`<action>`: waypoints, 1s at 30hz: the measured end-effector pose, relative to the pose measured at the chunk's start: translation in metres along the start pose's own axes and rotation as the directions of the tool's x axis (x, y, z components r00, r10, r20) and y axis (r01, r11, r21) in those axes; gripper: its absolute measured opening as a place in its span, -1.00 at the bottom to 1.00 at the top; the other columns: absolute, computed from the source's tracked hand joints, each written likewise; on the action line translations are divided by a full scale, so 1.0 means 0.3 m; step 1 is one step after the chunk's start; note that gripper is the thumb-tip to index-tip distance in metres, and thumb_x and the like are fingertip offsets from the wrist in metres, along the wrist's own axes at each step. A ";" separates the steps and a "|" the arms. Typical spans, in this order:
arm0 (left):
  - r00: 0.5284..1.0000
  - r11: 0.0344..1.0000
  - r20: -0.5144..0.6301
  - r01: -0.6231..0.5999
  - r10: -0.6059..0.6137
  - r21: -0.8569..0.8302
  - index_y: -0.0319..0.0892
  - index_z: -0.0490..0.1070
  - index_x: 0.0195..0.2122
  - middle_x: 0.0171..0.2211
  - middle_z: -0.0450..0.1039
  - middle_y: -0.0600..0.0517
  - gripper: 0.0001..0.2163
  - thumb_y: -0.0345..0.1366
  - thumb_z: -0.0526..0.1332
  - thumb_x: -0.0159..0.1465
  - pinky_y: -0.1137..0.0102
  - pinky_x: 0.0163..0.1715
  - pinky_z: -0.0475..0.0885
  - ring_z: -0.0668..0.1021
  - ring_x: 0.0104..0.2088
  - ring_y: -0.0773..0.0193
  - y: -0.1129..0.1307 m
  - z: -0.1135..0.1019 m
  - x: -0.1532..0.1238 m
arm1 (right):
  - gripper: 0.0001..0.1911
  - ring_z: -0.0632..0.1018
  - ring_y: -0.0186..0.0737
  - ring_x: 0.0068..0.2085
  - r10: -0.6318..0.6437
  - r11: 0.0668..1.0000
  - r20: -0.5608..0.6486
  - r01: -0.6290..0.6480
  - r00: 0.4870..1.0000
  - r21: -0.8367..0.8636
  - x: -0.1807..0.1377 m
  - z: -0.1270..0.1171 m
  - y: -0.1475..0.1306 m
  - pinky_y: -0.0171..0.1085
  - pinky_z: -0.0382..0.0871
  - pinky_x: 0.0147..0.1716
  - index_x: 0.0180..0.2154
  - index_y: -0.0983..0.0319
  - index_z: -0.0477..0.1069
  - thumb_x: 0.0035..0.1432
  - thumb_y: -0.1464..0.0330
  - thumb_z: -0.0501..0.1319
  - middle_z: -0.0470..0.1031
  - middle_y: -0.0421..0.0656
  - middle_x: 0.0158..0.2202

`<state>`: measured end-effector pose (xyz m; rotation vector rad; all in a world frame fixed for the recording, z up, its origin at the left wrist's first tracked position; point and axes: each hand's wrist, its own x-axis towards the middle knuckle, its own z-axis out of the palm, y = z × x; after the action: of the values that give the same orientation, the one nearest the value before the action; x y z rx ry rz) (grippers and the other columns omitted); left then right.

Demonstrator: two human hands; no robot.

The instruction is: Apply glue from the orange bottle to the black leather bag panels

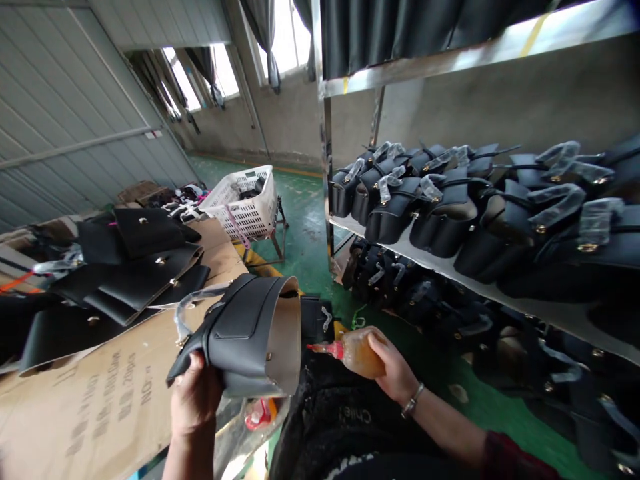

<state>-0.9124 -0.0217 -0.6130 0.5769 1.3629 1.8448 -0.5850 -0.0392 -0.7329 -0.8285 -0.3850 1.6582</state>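
Note:
My left hand (193, 393) grips a black handbag (235, 333) by its base end, thumb on the near side. The bag lies tilted sideways, its beige-lined opening facing right, and its handle is wrapped in clear plastic. In my right hand (393, 367) is a squeeze bottle (363, 352) of amber liquid, probably glue, with a red cap. Its narrow nozzle points left toward the bag's opening, a small gap apart from it. The fingers under the bottle are partly hidden.
Black bag pieces (135, 273) are piled on a cardboard-covered table (115, 393) at left. A white plastic basket (245, 203) stands beyond it. On the right, a metal rack (326, 160) holds rows of black handbags (445, 213). A red-capped container (260, 413) sits below the held bag.

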 end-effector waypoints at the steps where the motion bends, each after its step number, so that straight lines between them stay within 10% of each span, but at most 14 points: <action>1: 0.999 0.999 0.014 -0.036 0.036 -0.003 -0.01 0.57 -0.37 -0.19 0.66 0.07 -0.62 0.05 0.55 -0.12 0.24 0.40 0.09 0.30 0.36 0.01 0.000 0.005 0.002 | -0.59 0.65 0.04 -0.15 -0.012 1.000 -0.008 0.012 1.000 -0.001 0.006 0.001 -0.008 -0.05 0.50 -0.10 -0.23 0.18 0.52 0.04 0.06 0.51 0.66 -0.07 -0.20; 11: 0.977 0.980 0.071 -0.200 0.201 -0.011 0.00 0.55 -0.40 -0.13 0.65 0.12 -0.60 0.11 0.55 -0.11 0.16 0.42 0.06 0.35 0.32 -0.02 -0.017 0.066 0.017 | -0.57 0.63 -0.05 -0.22 -0.044 0.999 -0.037 0.045 0.998 0.017 0.041 -0.008 -0.026 -0.15 0.50 -0.23 -0.23 0.17 0.52 0.00 0.05 0.54 0.64 -0.11 -0.25; 20: 0.896 0.936 0.270 -0.342 0.351 -0.084 0.05 0.58 -0.14 0.09 0.58 0.10 -0.53 0.13 0.51 -0.01 0.10 0.38 0.16 0.32 0.35 0.01 0.151 0.236 0.018 | -0.53 0.64 0.01 -0.14 0.000 0.994 -0.111 0.012 0.994 0.107 0.057 -0.021 -0.036 -0.08 0.51 -0.09 -0.18 0.19 0.59 -0.02 0.02 0.51 0.67 -0.06 -0.18; 27: 0.982 0.989 0.147 0.100 -0.115 0.106 0.04 0.59 -0.31 -0.05 0.65 -0.01 -0.68 0.01 0.51 -0.05 -0.06 0.41 0.00 0.25 0.39 -0.15 -0.061 0.047 0.089 | -0.56 0.63 -0.06 -0.23 -0.089 0.995 -0.074 0.091 0.993 0.030 0.045 -0.032 -0.076 -0.16 0.51 -0.22 -0.25 0.18 0.55 -0.03 0.03 0.54 0.65 -0.11 -0.24; 30: 0.924 0.916 0.040 0.371 -0.381 0.151 0.02 0.60 -0.22 -0.12 0.68 -0.04 -0.75 -0.08 0.42 0.07 -0.06 0.36 0.12 0.30 0.37 -0.15 -0.108 -0.064 0.097 | -0.54 0.60 -0.11 -0.33 -0.103 0.994 -0.077 0.105 0.992 0.018 0.053 -0.025 -0.075 -0.20 0.48 -0.32 -0.27 0.15 0.51 -0.07 0.02 0.56 0.62 -0.17 -0.32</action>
<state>-0.9342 -0.0057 -0.6521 0.4085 1.4508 1.4155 -0.5647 -0.0196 -0.7285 -0.8388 -0.3510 1.5276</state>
